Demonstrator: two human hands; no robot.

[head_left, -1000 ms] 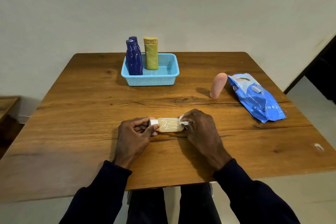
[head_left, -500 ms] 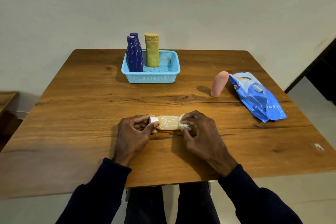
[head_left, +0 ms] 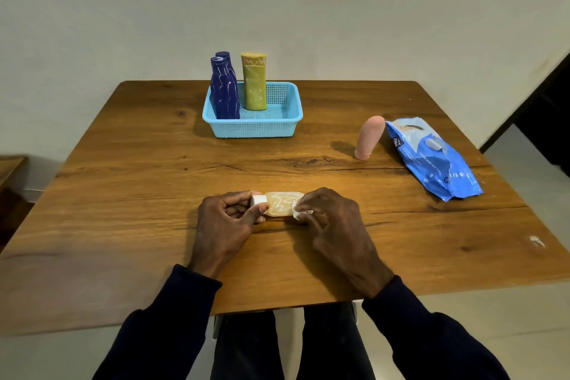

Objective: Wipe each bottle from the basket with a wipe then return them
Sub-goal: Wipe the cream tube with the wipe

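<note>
A: What have the hands got?

B: The left hand (head_left: 225,225) is curled, thumb and fingers pinching the white cap (head_left: 258,199) end of the pale bottle (head_left: 282,203). That bottle lies on its side on the desk (head_left: 123,194), near the middle of the near edge. The right hand (head_left: 333,225) is curled too, pinching a small crumpled wipe (head_left: 300,213) against the bottle's other end.

A: Risks?

B: I'd judge the bottle to be smooth, rounded plastic, perhaps damp. Pinched only at the cap, it could roll or squirt free under a hard rub. The wipe is a thin wad and could slip from the fingers.

A: Further out?

B: Toward the far edge, a light-blue mesh basket (head_left: 256,129) holds two dark-blue bottles (head_left: 223,92) with wavy white lines and a flat-sided olive-yellow bottle (head_left: 254,83). All three are tall and upright, so a careless return could topple them. Near the right edge a matte pink bottle (head_left: 368,139) stands just beside a crinkled blue wipes pack (head_left: 431,157).
</note>
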